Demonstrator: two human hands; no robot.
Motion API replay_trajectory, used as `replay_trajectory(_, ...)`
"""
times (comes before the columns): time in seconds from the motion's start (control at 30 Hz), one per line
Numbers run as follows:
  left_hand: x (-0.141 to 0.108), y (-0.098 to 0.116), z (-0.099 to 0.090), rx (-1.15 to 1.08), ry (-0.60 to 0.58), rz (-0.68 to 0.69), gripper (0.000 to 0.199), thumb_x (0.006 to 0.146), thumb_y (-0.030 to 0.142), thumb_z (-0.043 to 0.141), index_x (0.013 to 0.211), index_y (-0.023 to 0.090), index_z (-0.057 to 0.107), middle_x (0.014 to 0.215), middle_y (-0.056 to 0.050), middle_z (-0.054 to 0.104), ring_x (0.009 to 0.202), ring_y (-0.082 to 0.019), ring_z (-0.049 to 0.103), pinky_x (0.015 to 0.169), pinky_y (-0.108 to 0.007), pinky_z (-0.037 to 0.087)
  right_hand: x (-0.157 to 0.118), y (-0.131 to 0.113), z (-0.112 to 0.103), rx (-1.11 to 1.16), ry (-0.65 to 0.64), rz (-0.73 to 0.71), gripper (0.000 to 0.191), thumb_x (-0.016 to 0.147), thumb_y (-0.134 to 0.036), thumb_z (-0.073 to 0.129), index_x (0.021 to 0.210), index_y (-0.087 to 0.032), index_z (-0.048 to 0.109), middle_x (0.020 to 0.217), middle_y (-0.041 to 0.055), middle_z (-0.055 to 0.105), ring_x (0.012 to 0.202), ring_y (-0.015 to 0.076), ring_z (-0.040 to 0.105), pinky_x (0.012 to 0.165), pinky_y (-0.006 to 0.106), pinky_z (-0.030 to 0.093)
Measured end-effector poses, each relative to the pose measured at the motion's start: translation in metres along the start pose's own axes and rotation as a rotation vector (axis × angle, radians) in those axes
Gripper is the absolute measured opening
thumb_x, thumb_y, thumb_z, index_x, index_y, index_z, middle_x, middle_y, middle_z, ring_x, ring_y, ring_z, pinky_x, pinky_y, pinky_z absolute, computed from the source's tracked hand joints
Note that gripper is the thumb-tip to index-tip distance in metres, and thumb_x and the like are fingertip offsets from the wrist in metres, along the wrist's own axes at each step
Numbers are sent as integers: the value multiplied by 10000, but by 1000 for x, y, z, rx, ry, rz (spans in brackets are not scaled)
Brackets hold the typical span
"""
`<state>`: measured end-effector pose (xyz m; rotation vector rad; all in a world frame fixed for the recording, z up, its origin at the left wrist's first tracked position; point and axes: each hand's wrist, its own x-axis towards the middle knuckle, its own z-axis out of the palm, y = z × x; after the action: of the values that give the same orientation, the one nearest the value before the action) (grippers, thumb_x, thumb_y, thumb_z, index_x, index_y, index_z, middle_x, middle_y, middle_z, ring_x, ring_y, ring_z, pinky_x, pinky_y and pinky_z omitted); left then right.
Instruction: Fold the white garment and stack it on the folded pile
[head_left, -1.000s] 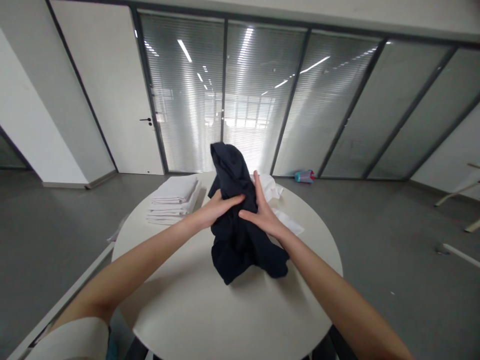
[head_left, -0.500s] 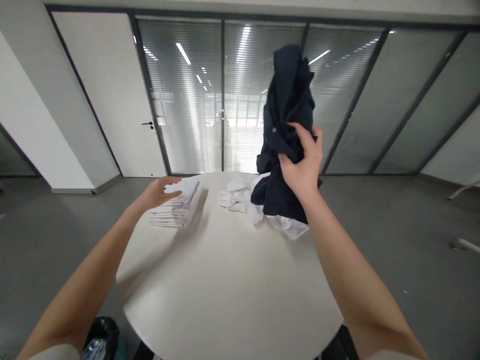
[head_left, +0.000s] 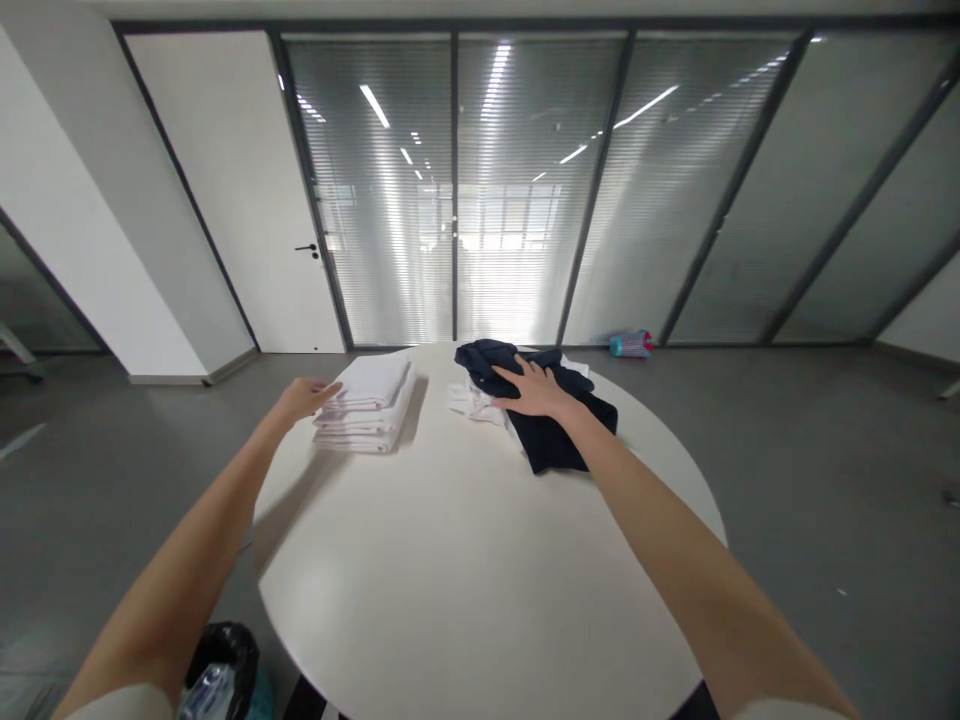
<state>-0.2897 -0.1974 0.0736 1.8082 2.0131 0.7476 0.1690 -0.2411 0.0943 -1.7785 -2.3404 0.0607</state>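
A dark navy garment [head_left: 562,435] lies bunched on top of crumpled white cloth [head_left: 476,402] at the far right side of the round white table [head_left: 465,580]. My right hand [head_left: 531,388] rests on the navy garment, palm down and fingers spread. At the far left of the table sits a neat stack of folded white cloths [head_left: 367,400]. My left hand [head_left: 306,397] is at the left edge of that stack, its fingers apart and its fingertips by the upper layers.
A bin with a black liner [head_left: 225,670] stands on the floor at the lower left. A blue and pink object [head_left: 631,344] lies on the floor by the glass partition. A white door [head_left: 240,200] is at the back left.
The navy garment, held up in my right hand before, now lies on the white cloth, and my right hand has come down and opened. My left hand stays by the stack.
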Motion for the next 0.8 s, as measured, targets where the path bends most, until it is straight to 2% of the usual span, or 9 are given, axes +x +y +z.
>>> replay_trajectory(0.1, 7, -2, 8, 160, -49, -62, 606, 696, 760, 583, 629, 160, 636, 582, -76, 621, 674, -273, 658, 589, -304, 464, -13, -5, -3, -23, 194, -48, 798, 871, -679, 543, 1553, -321, 335, 1651, 141, 152, 1481, 490, 116, 1124, 723, 148)
replay_trajectory(0.17, 10, -1, 11, 252, -32, -63, 570, 709, 735, 596, 563, 185, 568, 550, -75, 585, 688, -290, 652, 583, -309, 441, -24, -10, -2, -28, 304, -115, 729, 912, -625, 521, 1544, -299, 363, 1645, 140, 169, 1495, 459, 92, 1148, 693, 144)
replay_trajectory(0.3, 15, 12, 12, 238, 67, -51, 440, 707, 604, 673, 740, 169, 611, 723, -93, 646, 807, -307, 652, 631, -313, 450, -42, -19, 3, 8, 385, -228, 589, 933, -503, 560, 1476, -291, 480, 1629, 119, 219, 1509, 410, 87, 1170, 670, 148)
replay_trajectory(0.37, 12, 30, 11, 136, 208, -2, 382, 749, 491, 655, 916, 149, 626, 864, -104, 661, 889, -299, 637, 696, -324, 471, -46, -24, 6, 92, 417, -272, 517, 919, -464, 594, 1402, -282, 566, 1609, 113, 269, 1511, 390, 105, 1178, 658, 164)
replay_trajectory(0.43, 2, 59, 13, 14, 388, 145, 336, 803, 387, 591, 1037, 145, 605, 969, -106, 641, 944, -275, 612, 787, -342, 483, -48, -29, 9, 272, 449, -311, 433, 904, -463, 613, 1291, -272, 654, 1548, 116, 379, 1491, 364, 204, 1183, 623, 216)
replay_trajectory(0.5, -18, 95, 18, -76, 532, 374, 293, 842, 321, 542, 1073, 150, 597, 1031, -105, 597, 987, -253, 581, 883, -358, 473, -47, -36, 11, 590, 423, -318, 417, 896, -518, 607, 1221, -268, 682, 1423, 124, 521, 1389, 330, 413, 1151, 576, 329)
replay_trajectory(0.6, -61, 144, 35, -126, 566, 698, 248, 889, 255, 507, 1097, 181, 619, 1037, -89, 523, 1037, -245, 543, 940, -371, 458, -47, -48, 10, 1199, 223, -199, 604, 875, -654, 560, 1347, -277, 562, 1314, 128, 607, 1140, 283, 640, 1007, 535, 505)
replay_trajectory(0.7, -109, 171, 61, -90, 437, 955, 303, 926, 157, 441, 1140, 213, 649, 1006, -82, 493, 988, -229, 535, 876, -361, 476, -50, -58, 6, 1591, 84, -57, 750, 859, -720, 520, 1474, -328, 350, 1350, 125, 592, 1046, 269, 689, 881, 529, 576)
replay_trajectory(0.8, -144, 177, 86, 8, 150, 1218, 264, 978, 221, 455, 1118, 242, 677, 959, -66, 510, 876, -197, 540, 771, -318, 490, -53, -60, 7, 1622, 148, 12, 728, 806, -595, 679, 1412, -322, 382, 1266, 86, 643, 1024, 254, 688, 856, 477, 590)
